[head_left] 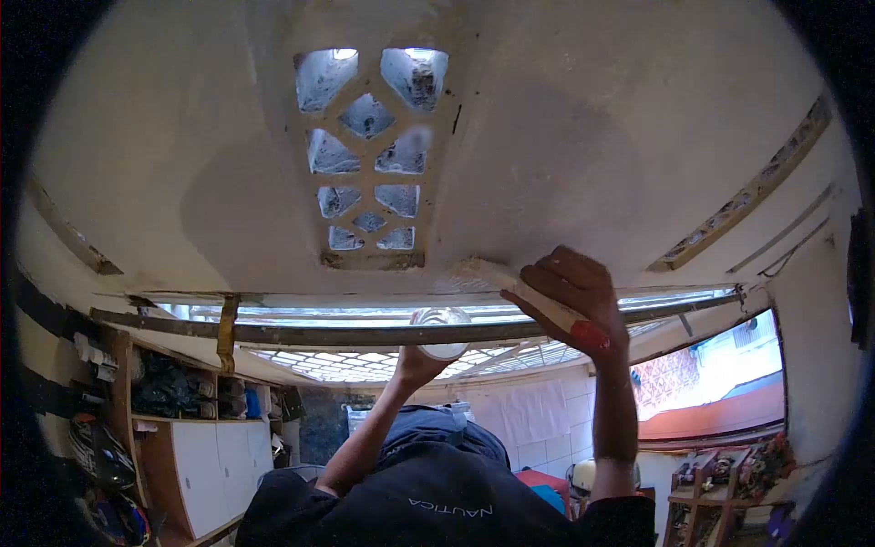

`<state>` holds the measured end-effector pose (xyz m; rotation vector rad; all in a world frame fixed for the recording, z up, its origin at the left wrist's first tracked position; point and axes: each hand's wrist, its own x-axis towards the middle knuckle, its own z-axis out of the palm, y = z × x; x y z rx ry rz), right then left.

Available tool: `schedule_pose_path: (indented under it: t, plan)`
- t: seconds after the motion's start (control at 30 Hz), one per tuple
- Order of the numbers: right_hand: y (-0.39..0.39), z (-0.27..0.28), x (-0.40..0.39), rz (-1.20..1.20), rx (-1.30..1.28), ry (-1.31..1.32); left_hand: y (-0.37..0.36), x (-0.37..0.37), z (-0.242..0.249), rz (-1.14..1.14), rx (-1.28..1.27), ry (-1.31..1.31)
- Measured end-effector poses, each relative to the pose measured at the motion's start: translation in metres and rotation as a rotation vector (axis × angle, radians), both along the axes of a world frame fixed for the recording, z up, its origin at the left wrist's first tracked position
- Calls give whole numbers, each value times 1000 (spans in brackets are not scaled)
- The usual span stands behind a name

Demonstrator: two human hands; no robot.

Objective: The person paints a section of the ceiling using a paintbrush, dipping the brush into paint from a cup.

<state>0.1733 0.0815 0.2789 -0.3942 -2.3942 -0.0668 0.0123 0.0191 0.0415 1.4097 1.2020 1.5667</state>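
My right hand (579,287) is raised on the right, its fingers wrapped round a paintbrush (499,276). The brush is pale with a red handle end, and its whitish bristles appear to rest against the wall (529,182) below the vent. Lower and to the left, my left hand (421,366) grips a round, whitish open container (444,339) from beneath. The container is near a long dark rod (346,335), which crosses in front of the window. What is inside the container is hard to make out.
A patterned vent block (369,150) is set in the wall above the grilled window (346,362). A yellowish bracket (226,333) supports the rod on the left. White-doored cabinets (214,469) and a dark helmet (102,456) stand left. A wooden shelf (706,497) with small items is at right.
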Motion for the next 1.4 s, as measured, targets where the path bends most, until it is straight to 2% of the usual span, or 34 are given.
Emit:
schedule_pose_path:
  t: [0.07,0.1,0.17,0.2,0.3,0.33,0.37,0.43,0.47,0.57,0.6,0.63,0.7,0.73,0.77,0.8,0.83,0.87,0.93,1.0,1.03,1.13,1.23,1.3,1.4]
  plan:
    - [-4,29,2,-25,130,-108,2,-2,0,50,84,297]
    - [-5,41,1,-31,134,-104,1,-1,1,45,89,301]
    - [-4,65,-3,22,356,-86,-1,0,4,91,107,242]
    - [-5,79,-5,15,362,-81,0,1,5,86,114,248]
    - [-8,122,-11,27,407,-19,-1,1,8,62,24,42]
    - [-7,139,-12,81,510,-28,1,0,1,91,78,196]
    - [-5,154,-13,135,615,-37,2,0,-5,86,86,201]
    - [3,178,-10,198,809,-16,3,1,-2,63,-18,69]
    - [-1,183,-9,195,818,-15,3,2,-5,73,-3,59]
    - [-18,195,-5,-70,1006,-76,-1,3,7,97,-42,57]
    - [-23,201,-5,-158,1079,-89,6,2,-10,77,15,58]
    - [-27,209,-5,-249,1161,-94,5,2,-2,52,-6,-10]
    - [-32,221,-4,-440,1300,-100,9,-2,-14,114,62,231]
    - [-19,219,-21,-27,1173,182,7,0,-8,120,47,185]
    - [-10,213,-30,26,1301,65,3,2,-1,123,26,138]
    - [-6,194,-31,-97,1282,-70,2,2,-1,115,16,84]
    - [2,173,-32,20,1161,-28,5,3,-9,119,4,54]
    - [-2,153,-29,24,1030,-89,5,3,-9,117,9,52]
    - [-1,111,-19,-14,1002,-126,6,2,-9,122,13,47]
    - [-10,76,-5,69,723,-196,5,1,-8,167,26,132]
    - [-11,55,-2,63,707,-246,2,3,0,169,-3,114]
    - [-21,5,7,123,408,-326,0,4,8,120,-48,64]
    - [-30,-14,12,141,305,-283,2,2,8,84,25,116]
    - [-33,-17,12,145,268,-246,-1,3,8,87,-8,58]
    - [-30,-18,10,179,66,-139,0,4,8,95,7,103]
